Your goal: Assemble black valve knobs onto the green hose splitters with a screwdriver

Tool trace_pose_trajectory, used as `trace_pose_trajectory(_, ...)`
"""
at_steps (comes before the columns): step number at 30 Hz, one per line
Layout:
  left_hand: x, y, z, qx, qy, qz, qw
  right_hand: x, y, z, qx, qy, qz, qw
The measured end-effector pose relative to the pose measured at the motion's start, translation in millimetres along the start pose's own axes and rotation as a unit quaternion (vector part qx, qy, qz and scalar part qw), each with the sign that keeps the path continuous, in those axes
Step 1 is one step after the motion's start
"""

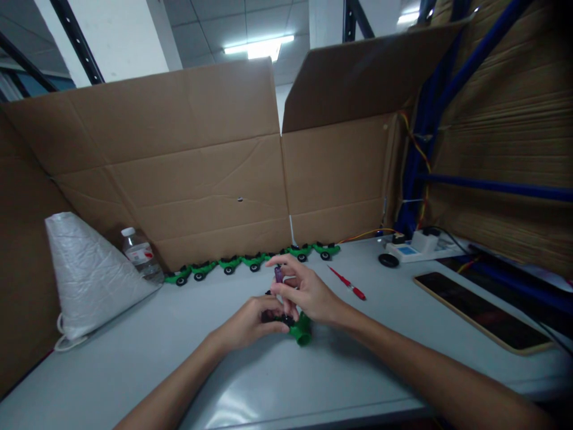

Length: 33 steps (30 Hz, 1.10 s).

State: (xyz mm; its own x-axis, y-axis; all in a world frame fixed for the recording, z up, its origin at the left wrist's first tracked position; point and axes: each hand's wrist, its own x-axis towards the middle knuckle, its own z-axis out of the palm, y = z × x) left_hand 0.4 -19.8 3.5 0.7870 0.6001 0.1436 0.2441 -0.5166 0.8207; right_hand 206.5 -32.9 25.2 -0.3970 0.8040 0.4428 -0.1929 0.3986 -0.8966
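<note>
My left hand (255, 322) is closed around a green and black toy vehicle part (302, 330) on the grey table. Its green end sticks out to the right, and much of the rest is hidden by my fingers. Above it, my right hand (304, 289) pinches a screwdriver with a purple handle (278, 275), held upright. The screwdriver's lower end points down at the black part of the toy; whether the tip sits in a screw is too small to tell. Behind my hands, several green toy vehicles (229, 265) with black wheels stand in a row.
A red pen-like screwdriver (349, 283) lies right of my hands. Further right are a phone (483, 310), a black round disc (388, 260) and a white power strip (421, 246). A water bottle (141, 254) and a silvery wrapped bundle (96, 280) stand left. Cardboard walls (192, 179) enclose the table.
</note>
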Motion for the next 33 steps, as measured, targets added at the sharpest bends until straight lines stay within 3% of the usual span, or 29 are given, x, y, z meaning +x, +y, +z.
trace_pose_trajectory(5, 0, 1, -4.2, 0.039, -0.022, -0.006, 0.999, 1, -14, -6, 0.062, -0.064, 0.031, 0.996)
trace_pose_trajectory(10, -3, 3, -5.0, 0.033, -0.032, 0.008, 0.999, 1, -13, -10, 0.061, -0.085, 0.042, 0.994)
trace_pose_trajectory(19, -5, 5, 1.1, 0.109, 0.004, 0.007, 0.994, -1, -5, -18, -0.032, -0.053, 0.004, 0.998)
trace_pose_trajectory(24, -4, 7, 4.3, 0.125, 0.021, -0.03, 0.991, -5, -7, -13, -0.101, -0.029, -0.02, 0.994)
trace_pose_trajectory(33, -3, -2, 8.0, 0.1, 0.034, -0.071, 0.992, -3, 4, 0, -0.098, 0.038, -0.01, 0.994)
